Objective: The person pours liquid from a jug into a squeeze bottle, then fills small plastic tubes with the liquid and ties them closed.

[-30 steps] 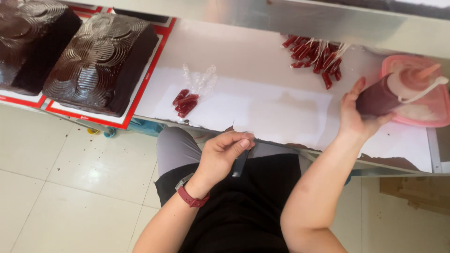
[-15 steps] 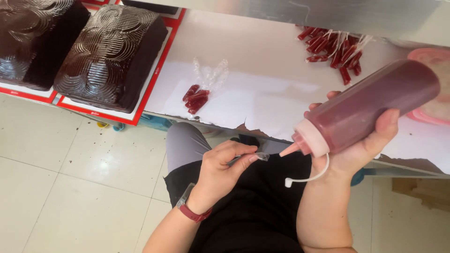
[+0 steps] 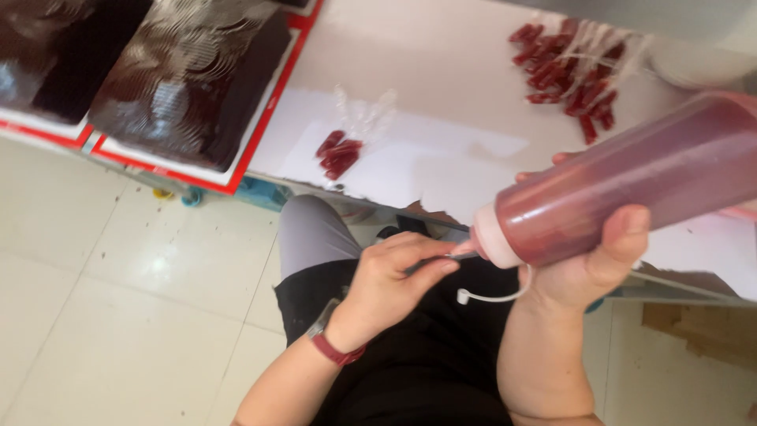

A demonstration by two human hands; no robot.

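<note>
Bottle of red sauce sits tilted in our right hand, fingers wrapped tight round it, nozzle w/ cap dangling touching a small tube our left hand pinches, just below table edge.

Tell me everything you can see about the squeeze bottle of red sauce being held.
The translucent plastic squeeze bottle is nearly full of dark red sauce. It lies tilted, almost horizontal, nozzle pointing lower left. The right hand grips it from below, thumb across its side. Its pale pink shoulder narrows to a tip that meets a small item pinched in the left hand. A white tethered cap dangles open beneath. It sits above the white counter's edge.
</note>
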